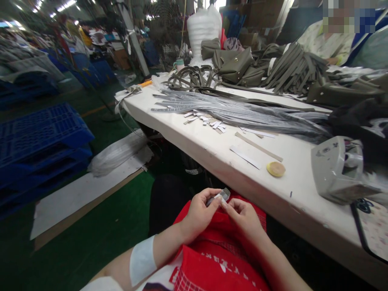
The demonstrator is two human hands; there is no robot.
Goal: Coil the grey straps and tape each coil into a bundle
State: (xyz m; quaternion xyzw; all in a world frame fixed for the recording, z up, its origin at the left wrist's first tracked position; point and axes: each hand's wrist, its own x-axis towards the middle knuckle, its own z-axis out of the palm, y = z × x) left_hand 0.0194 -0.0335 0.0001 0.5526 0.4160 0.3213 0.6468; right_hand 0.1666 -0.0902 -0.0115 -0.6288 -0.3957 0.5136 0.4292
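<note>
1. In the head view, gripping a small gray piece [224, 194], partly clear-wrapped, in the left hand [201, 211]; touching a white slip [222, 200] on it with the fingertips of the right hand [246, 216], cannot tell if pinched.
2. Held above the red apron [218, 258], just outside the near edge of the tabletop [292, 178], clear of contact with it.
3. Along that slanting edge, open room on a bare band, widest around a yellow disc [275, 169], up to a gray-white container [333, 169] at right.
4. Farther in, crowded by a white strip [245, 157], a tan strip [259, 146], paper scraps [212, 122] and wrapped gray straps [242, 111].
5. At left, open green floor [121, 220] beside a long flat sheet [91, 192], near blue pallets [45, 141].
</note>
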